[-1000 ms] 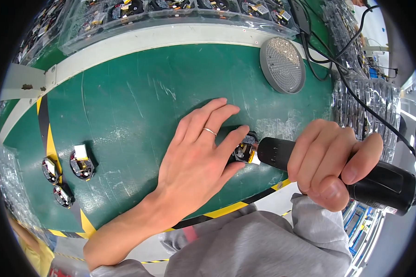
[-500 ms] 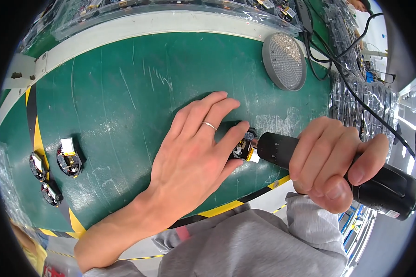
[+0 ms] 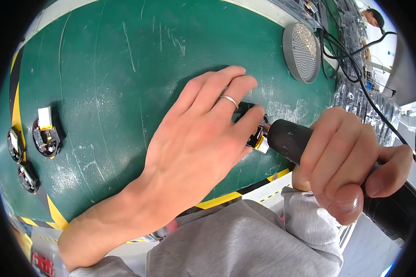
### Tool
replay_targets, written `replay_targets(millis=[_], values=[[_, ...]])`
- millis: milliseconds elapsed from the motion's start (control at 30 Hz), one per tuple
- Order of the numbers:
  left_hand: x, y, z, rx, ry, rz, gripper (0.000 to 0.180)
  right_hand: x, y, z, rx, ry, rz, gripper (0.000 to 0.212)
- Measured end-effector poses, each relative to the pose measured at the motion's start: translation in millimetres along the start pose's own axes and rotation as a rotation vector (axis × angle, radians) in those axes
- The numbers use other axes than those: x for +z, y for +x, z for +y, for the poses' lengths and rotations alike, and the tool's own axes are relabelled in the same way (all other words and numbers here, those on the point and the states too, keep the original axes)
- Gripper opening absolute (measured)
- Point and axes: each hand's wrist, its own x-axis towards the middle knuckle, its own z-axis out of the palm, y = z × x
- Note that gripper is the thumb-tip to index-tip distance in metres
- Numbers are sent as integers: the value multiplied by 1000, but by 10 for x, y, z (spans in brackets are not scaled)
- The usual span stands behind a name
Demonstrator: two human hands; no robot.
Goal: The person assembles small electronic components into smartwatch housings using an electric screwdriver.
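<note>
A small round black electronic housing (image 3: 255, 140) with a white and yellow part at its edge lies on the green bench. My left hand (image 3: 194, 134), a ring on one finger, holds it down, index finger and thumb on either side; the palm and fingers hide most of it. Wrapped around a black electric screwdriver (image 3: 289, 140) is my right hand (image 3: 351, 161). The driver lies nearly level, its metal bit reaching the housing's right side; whether the tip sits on a screw cannot be made out.
Three similar open housings (image 3: 46, 138) rest at the left by the yellow-black tape (image 3: 17, 99). A round grey dish (image 3: 289, 60) of small screws stands at the far right. Black cables (image 3: 356, 76) hang beside clear plastic trays (image 3: 370, 104). Another person (image 3: 372, 19) appears at the top right.
The view has shifted, so the bench things sit higher and the left-hand housings further left. Both hands keep their grips, and the driver stays against the housing.
</note>
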Motion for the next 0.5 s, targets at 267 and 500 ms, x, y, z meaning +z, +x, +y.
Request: replay_targets(millis=[267, 500], values=[[37, -21, -3, 3, 25, 14, 50, -42, -52, 11, 35, 66, 20, 28], [45, -19, -20, -2, 36, 8, 50, -6, -56, 29, 32, 47, 126, 29]])
